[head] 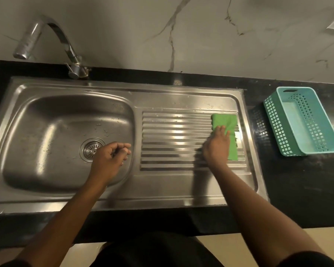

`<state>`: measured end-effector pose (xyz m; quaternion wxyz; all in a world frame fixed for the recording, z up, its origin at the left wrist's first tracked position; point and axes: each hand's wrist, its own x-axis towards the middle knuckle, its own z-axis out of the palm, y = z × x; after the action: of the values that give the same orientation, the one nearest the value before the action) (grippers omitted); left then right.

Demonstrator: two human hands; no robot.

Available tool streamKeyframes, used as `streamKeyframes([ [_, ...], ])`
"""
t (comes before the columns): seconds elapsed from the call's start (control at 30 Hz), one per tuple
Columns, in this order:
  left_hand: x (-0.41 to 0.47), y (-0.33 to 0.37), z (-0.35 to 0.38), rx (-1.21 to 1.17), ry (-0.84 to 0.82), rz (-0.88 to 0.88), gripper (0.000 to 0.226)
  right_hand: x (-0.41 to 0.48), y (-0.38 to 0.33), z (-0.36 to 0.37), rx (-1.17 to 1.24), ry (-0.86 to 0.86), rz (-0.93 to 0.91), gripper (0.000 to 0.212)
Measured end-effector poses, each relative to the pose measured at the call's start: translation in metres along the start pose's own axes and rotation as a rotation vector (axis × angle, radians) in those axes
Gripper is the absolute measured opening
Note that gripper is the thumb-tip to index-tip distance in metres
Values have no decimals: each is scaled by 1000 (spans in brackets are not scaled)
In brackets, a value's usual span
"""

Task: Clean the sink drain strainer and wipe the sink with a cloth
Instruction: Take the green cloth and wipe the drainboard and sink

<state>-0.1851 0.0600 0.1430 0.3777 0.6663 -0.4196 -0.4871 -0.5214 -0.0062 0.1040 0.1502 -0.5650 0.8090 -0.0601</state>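
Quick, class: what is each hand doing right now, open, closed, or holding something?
Left hand: loosely curled over the sink basin beside the drain strainer, holding nothing visible.
Right hand: open, pressed flat on the green cloth on the draining board.

Teal basket [297, 105] on black counter [307, 180]

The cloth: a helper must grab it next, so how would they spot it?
Start at the steel sink and move to its ridged drainboard. At that board's far right lies the cloth under the right hand. It is the only bright green thing there.
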Motion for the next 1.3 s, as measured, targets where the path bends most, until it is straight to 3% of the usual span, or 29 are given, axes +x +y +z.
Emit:
streamKeyframes([
  [0.3,2,5,7,31,1,4,31,-57,-141,43,-16,-253,-440,69],
  [0.53,2,13,18,46,3,48,29,-33,-107,31,-51,-307,-724,65],
  [0.63,2,11,25,64,0,45,26,-9,-55,18,-73,-242,-685,57],
  [0.9,-5,8,40,19,-10,11,21,35,80,-30,-144,-77,-247,52],
  [1.07,-4,3,37,28,-8,16,21,27,23,-6,-150,-65,-104,63],
  [1.3,-2,-6,15,55,7,-12,28,-16,-107,40,-173,-228,-441,69],
])
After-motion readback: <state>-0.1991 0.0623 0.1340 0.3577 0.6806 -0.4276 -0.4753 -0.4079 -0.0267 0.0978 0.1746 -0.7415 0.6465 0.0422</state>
